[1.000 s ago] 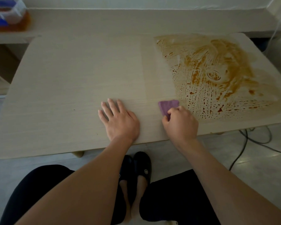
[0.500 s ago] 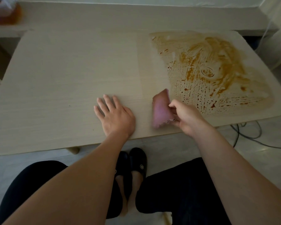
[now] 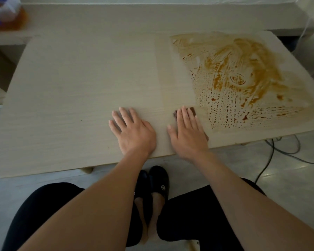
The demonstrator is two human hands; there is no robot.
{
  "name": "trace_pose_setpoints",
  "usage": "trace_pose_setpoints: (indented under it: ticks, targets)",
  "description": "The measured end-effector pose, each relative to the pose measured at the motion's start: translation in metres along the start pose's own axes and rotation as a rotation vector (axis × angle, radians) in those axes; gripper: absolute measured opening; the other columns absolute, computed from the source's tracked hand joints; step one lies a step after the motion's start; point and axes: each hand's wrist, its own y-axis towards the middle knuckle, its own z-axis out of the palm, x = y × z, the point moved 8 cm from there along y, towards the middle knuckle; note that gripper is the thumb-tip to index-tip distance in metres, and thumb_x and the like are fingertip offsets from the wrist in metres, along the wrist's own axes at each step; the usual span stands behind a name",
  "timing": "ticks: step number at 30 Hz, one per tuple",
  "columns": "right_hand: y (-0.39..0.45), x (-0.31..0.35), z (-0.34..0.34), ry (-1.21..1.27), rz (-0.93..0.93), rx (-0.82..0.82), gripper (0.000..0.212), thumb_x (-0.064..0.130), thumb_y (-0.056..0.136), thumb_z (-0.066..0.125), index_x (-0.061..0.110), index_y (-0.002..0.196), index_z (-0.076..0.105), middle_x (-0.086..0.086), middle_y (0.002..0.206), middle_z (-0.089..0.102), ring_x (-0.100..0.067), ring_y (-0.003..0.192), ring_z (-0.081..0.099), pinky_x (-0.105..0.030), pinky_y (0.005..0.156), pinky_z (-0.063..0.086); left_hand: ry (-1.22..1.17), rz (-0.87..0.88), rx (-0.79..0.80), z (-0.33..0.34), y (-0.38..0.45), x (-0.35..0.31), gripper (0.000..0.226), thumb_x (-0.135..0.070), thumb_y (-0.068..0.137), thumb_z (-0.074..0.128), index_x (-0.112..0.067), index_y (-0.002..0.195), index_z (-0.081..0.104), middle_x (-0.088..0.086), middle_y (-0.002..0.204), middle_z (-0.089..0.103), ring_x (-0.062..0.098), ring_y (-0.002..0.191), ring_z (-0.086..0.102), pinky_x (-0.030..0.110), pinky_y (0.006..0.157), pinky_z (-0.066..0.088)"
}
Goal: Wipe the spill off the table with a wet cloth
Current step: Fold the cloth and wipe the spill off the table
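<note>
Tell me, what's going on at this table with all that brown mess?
A person is wiping up a brown spill on a pale table. The right hand lies flat, fingers straight, pressing a dark cloth onto the table at the spill's near left edge. The left hand rests flat on the clean part beside it. A strip next to the spill looks wiped, but most of the smeared spill remains on the right side.

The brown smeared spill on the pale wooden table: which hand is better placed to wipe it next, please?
Right. The right hand already presses the dark cloth flat beside the spill; the left hand lies bare, farther away.
</note>
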Motion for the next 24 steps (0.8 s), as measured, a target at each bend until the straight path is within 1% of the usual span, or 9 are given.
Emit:
trace_pose_setpoints:
  ticks: [2,4,7,11,13,15,17,21,24]
  targets:
    - [0.015,0.014,0.004,0.016,-0.023,0.013,0.072,0.056,0.106,0.003,0.015,0.163,-0.010,-0.001,0.171,-0.020,-0.012,0.155,-0.022,-0.037,0.126,-0.015,0.003,-0.005,0.003,0.001,0.001,0.000,0.071,-0.040,0.097,0.009,-0.015,0.163,0.015,0.015,0.172,0.006,0.039,0.157,-0.006,0.056,0.126,-0.006]
    - [0.026,0.029,0.005,0.035,-0.065,0.007,0.070,0.054,0.106,0.004,0.017,0.164,-0.008,0.002,0.171,-0.018,-0.010,0.155,-0.021,-0.035,0.125,-0.016,0.007,0.004,0.012,0.003,0.001,-0.001,0.071,-0.041,0.096,0.007,-0.019,0.163,0.015,0.016,0.171,0.006,0.040,0.157,-0.006,0.056,0.125,-0.008]
    - [0.026,0.042,0.004,0.099,-0.109,-0.003,0.067,0.053,0.107,0.006,0.020,0.165,-0.002,0.007,0.172,-0.013,-0.005,0.154,-0.020,-0.031,0.124,-0.018,0.002,0.015,0.033,0.005,0.001,0.001,0.065,-0.042,0.101,0.014,-0.025,0.163,0.014,0.018,0.171,0.003,0.041,0.156,-0.009,0.057,0.124,-0.009]
    - [-0.005,0.029,0.010,0.062,-0.218,0.003,0.074,0.060,0.100,-0.006,0.024,0.164,-0.002,0.012,0.171,-0.010,0.004,0.149,-0.026,-0.026,0.122,-0.020,-0.021,0.029,0.052,0.004,0.001,0.001,0.064,-0.040,0.102,0.020,-0.025,0.164,0.013,0.017,0.171,0.002,0.041,0.156,-0.010,0.057,0.124,-0.008]
    - [-0.012,-0.002,0.008,0.049,-0.164,-0.004,0.077,0.066,0.097,-0.011,0.027,0.163,-0.006,0.015,0.167,-0.017,0.007,0.145,-0.033,-0.023,0.118,-0.025,-0.042,0.027,0.043,0.004,0.001,0.002,0.064,-0.039,0.101,0.021,-0.026,0.164,0.014,0.016,0.172,0.003,0.040,0.156,-0.009,0.056,0.124,-0.009]
    - [-0.011,-0.034,0.002,0.064,-0.056,0.003,0.078,0.069,0.094,-0.015,0.029,0.161,-0.013,0.017,0.165,-0.024,0.006,0.143,-0.037,-0.022,0.113,-0.031,-0.063,0.027,0.031,0.004,0.001,0.002,0.063,-0.038,0.102,0.023,-0.027,0.163,0.016,0.016,0.172,0.004,0.039,0.157,-0.008,0.055,0.124,-0.010]
    - [-0.001,-0.047,-0.002,0.049,0.009,0.006,0.078,0.067,0.095,-0.014,0.027,0.162,-0.014,0.013,0.167,-0.026,0.000,0.147,-0.034,-0.026,0.115,-0.028,-0.063,0.026,0.017,0.003,0.001,0.001,0.063,-0.037,0.102,0.024,-0.027,0.163,0.016,0.016,0.172,0.004,0.039,0.157,-0.008,0.055,0.124,-0.010]
    - [0.027,-0.033,-0.005,0.067,0.079,0.006,0.073,0.060,0.101,-0.008,0.021,0.163,-0.014,0.006,0.169,-0.026,-0.008,0.152,-0.029,-0.032,0.121,-0.022,-0.053,0.024,0.013,0.001,0.001,-0.001,0.063,-0.037,0.102,0.021,-0.026,0.164,0.013,0.016,0.172,0.001,0.039,0.157,-0.010,0.055,0.125,-0.010]
    - [0.047,0.001,-0.005,0.135,0.043,0.017,0.071,0.057,0.103,-0.006,0.021,0.163,-0.012,0.006,0.169,-0.024,-0.007,0.151,-0.028,-0.033,0.122,-0.020,-0.056,0.021,0.007,0.000,0.000,-0.002,0.063,-0.037,0.102,0.019,-0.026,0.163,0.014,0.017,0.171,0.002,0.040,0.156,-0.010,0.055,0.124,-0.011]
